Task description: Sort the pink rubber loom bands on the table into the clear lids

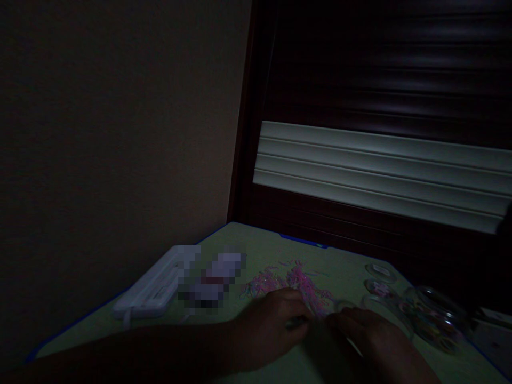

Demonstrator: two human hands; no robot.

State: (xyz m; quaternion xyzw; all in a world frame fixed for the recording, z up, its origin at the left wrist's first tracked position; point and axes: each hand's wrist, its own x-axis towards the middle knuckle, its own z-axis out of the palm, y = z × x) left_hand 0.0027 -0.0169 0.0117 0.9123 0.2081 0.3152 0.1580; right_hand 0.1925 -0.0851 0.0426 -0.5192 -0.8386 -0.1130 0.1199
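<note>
My left hand (274, 325) is low in the middle of the view, its fingers curled and thumb and fingertips pinched together. Facing it from the right is my right hand (374, 338), also with bent fingers drawn together. The two sets of fingertips are close to each other above the table. Whatever is between them is too dark and small to make out. Just beyond my left hand lies a loose heap of thin pink and pale multicoloured strands or bands (302, 280). Past my right hand are a clear round lid or dish (386, 309) and a clear jar (440, 320) lying tilted, with colourful rings inside.
A white power strip (146, 290) lies on the left of the pale, blue-edged table (240, 237), beside a pixelated flat object (218, 277). Small clear round containers (380, 272) stand at the back right. A wall (120, 133) and dark slatted panel (380, 69) close off the back.
</note>
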